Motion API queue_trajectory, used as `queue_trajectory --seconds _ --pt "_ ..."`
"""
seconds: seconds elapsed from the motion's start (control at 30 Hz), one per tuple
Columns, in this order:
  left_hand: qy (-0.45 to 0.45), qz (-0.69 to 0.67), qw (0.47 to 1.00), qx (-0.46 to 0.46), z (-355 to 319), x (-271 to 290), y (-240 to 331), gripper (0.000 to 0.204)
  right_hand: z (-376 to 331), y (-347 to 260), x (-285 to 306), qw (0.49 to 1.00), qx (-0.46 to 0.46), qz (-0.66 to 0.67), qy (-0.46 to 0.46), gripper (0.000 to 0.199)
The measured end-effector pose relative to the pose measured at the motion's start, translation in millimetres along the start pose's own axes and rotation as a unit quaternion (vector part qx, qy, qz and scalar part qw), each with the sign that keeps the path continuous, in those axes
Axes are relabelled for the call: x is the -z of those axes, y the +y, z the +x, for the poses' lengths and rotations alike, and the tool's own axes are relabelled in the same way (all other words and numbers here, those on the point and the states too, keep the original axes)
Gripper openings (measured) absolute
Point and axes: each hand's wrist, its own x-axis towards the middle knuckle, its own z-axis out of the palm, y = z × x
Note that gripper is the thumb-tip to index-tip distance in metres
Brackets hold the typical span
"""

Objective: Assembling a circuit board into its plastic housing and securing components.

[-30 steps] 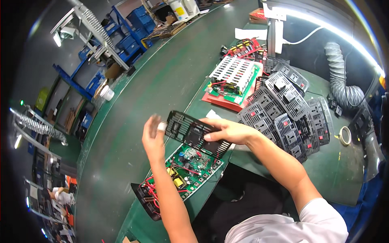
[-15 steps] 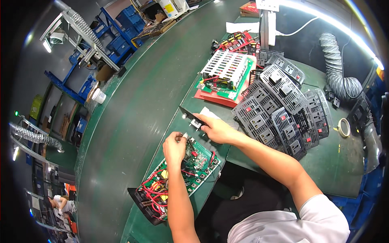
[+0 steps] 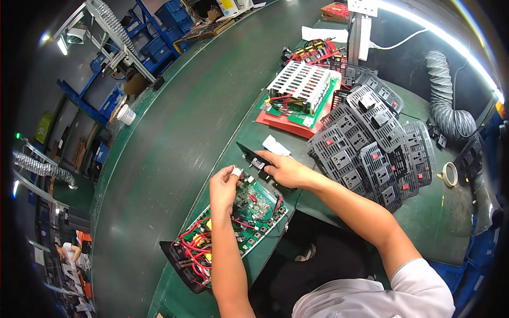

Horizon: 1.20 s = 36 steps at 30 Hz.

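We see the left hand [image 3: 224, 186] curled over the near end of a green circuit board [image 3: 233, 222], its fingertips pinching at a small white connector [image 3: 236, 171] at the board's upper edge; whether the connector is fully gripped we cannot tell. The board, thick with red wires [image 3: 193, 249], lies at the front edge of the green workbench [image 3: 175, 138], seated in a black tray [image 3: 180, 265]. The right hand [image 3: 283, 168] rests just beyond the board, fingers closed on a black perforated panel [image 3: 254, 161] held tilted on edge against the board's far side. A white slip of paper [image 3: 275, 146] lies just behind that panel. To the right we note a spread stack of black socket panels [image 3: 371, 143], overlapping one another, and farther back a second board under a white slotted cover [image 3: 301, 85] on a red sheet. A roll of tape [image 3: 449, 174] lies well apart at the right, near a grey ribbed hose [image 3: 445, 100].
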Motion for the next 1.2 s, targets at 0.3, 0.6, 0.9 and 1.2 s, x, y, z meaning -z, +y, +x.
queue_trajectory --seconds 0.3,0.6,0.9,1.2 --pt "0.011 0.269 0.938 -0.219 -6.3 -3.6 9.3 0.026 -0.5 -6.5 2.2 0.996 -0.017 0.091 0.004 0.05" --pt "-0.005 0.329 0.905 -0.271 -9.2 -8.8 13.7 0.025 -1.1 -1.4 -6.5 0.998 0.032 0.045 0.029 0.051" --pt "-0.015 0.315 0.91 -0.269 -7.9 -7.1 11.6 0.025 -7.1 -7.1 -13.2 0.997 0.047 -0.016 0.055 0.053" --pt "-0.02 0.278 0.932 -0.23 -11.5 -6.8 15.2 0.024 -11.8 -10.3 -16.7 0.994 0.063 -0.061 0.064 0.053"
